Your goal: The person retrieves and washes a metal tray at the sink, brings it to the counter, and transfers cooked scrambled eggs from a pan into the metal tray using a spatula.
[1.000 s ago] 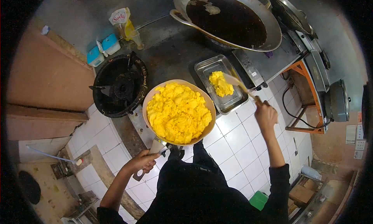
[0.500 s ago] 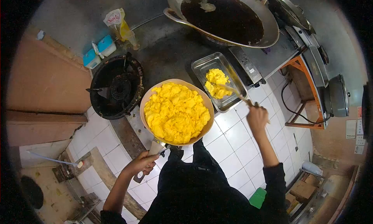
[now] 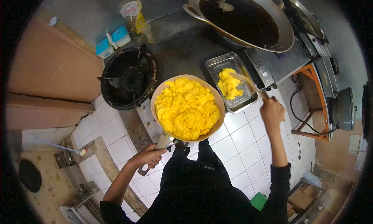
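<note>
My left hand (image 3: pixel 149 156) is wrapped round the handle of a frying pan (image 3: pixel 221 103), holding it level in front of me. Yellow scrambled eggs (image 3: pixel 186 107) fill the pan almost to its rim. A wooden spatula (image 3: pixel 248 82) is gripped in my right hand (image 3: pixel 272 109), its blade at a small heap of egg (image 3: pixel 229 84). That heap lies in a rectangular metal tray (image 3: pixel 238 104) just right of the pan.
A black gas burner (image 3: pixel 130 78) sits left of the pan. Behind the tray stands a large wok (image 3: pixel 285 33) of dark liquid. Blue-lidded containers (image 3: pixel 120 34) and an oil pouch (image 3: pixel 136 20) are at the back left. White floor tiles (image 3: pixel 244 146) lie below.
The view has shifted, so most things appear farther right. The spatula's blade has moved up over the egg in the tray, and the heap looks more gathered together. Both hands keep their grips.
</note>
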`<state>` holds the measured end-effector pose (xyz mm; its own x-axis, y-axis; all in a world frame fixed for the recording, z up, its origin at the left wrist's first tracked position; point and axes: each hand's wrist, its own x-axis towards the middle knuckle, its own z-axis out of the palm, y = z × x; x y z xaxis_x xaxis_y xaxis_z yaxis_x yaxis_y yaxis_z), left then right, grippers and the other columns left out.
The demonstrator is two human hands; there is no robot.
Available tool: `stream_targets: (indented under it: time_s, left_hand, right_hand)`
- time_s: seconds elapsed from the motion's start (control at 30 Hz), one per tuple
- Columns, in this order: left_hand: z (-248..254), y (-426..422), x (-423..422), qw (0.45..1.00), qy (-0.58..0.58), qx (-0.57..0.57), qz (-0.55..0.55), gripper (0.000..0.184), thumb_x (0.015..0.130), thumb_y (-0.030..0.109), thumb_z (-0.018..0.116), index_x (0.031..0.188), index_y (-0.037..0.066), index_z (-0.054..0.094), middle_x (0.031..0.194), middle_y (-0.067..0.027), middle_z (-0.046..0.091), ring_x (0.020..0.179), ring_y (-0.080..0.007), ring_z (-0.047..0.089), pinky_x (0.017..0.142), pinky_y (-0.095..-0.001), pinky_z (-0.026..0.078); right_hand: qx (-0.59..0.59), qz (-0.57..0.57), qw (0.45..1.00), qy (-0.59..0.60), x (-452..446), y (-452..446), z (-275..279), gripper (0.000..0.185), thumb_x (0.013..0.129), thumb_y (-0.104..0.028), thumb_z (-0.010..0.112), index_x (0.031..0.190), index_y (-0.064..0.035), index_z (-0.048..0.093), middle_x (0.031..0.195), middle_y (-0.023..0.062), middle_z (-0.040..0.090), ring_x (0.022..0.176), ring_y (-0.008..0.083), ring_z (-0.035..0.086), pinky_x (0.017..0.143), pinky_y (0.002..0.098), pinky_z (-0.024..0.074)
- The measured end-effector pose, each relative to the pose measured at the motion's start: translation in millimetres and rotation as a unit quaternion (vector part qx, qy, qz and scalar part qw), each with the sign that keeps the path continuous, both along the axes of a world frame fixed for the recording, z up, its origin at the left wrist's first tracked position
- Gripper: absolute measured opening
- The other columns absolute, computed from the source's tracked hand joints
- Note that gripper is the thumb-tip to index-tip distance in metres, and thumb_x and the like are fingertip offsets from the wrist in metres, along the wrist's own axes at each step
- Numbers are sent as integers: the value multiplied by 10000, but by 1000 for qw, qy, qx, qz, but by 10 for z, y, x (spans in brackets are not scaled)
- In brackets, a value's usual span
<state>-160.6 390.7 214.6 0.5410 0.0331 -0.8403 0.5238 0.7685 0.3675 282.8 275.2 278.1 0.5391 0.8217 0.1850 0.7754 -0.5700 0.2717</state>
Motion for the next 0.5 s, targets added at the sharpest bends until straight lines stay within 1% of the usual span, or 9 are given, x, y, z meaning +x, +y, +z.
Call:
stream_targets:
  time_s: [0.13,0.2,0.23,0.27,0.33,0.37,0.43,0.47,0.5]
  left_hand:
    - [-93,-14,-44,1000,-12,7,-17,264,938,302,581,852,136,394,584,65,337,417,-35,298,347,-232,254]
    - [-87,-5,-53,999,-34,2,-37,227,946,319,561,958,144,417,583,85,328,426,-33,302,359,-234,268]
    - [-103,1,-57,999,-38,3,-37,227,946,319,561,958,144,417,583,85,328,426,-33,302,359,-234,268]
    - [-129,-5,-66,998,-45,-8,-33,226,944,315,564,958,146,415,584,79,328,430,-35,305,361,-233,271]
    - [-176,-13,-87,998,-53,-19,-27,225,942,312,568,959,149,413,585,74,328,433,-36,308,362,-231,274]
    - [-196,-19,-91,998,-53,-12,-25,231,939,308,572,969,144,413,586,67,331,435,-39,311,362,-233,280]
    - [-189,-42,-75,998,-52,-8,-22,236,936,304,577,980,138,413,588,60,333,437,-41,313,362,-235,287]
    - [-135,-38,-55,999,-42,6,-28,238,935,298,576,991,131,417,591,57,336,438,-43,317,361,-236,290]
    - [-93,-26,-44,999,-34,21,-34,239,935,293,575,1002,124,420,594,53,338,439,-45,320,359,-237,293]
  right_hand:
    - [-54,-5,997,63,-508,102,739,285,765,-99,576,1003,-201,695,692,136,649,631,296,665,552,408,523]
    - [-144,56,974,166,-664,144,883,220,749,-140,591,930,-175,711,728,152,665,653,307,670,584,427,532]
    - [-203,19,963,175,-790,243,930,182,738,-176,598,869,-138,718,754,167,671,689,324,675,641,436,544]
    - [-246,31,952,180,-869,302,927,181,749,-190,596,859,-110,717,767,176,676,730,332,682,685,430,551]
    - [-281,66,931,222,-977,374,819,194,765,-220,592,828,-85,716,776,176,679,737,336,683,698,430,549]
    - [-283,68,931,222,-965,402,684,194,765,-220,592,828,-85,716,776,176,679,737,336,683,698,430,549]
    - [-284,97,904,306,-877,420,303,250,798,-316,597,830,-105,728,808,163,685,781,329,682,724,437,539]
    - [-285,99,903,306,-832,393,144,250,798,-316,597,830,-105,728,808,163,685,781,329,682,724,437,539]
    - [-245,112,904,333,-778,366,-3,295,794,-380,606,849,-121,735,847,155,687,817,327,676,749,436,531]
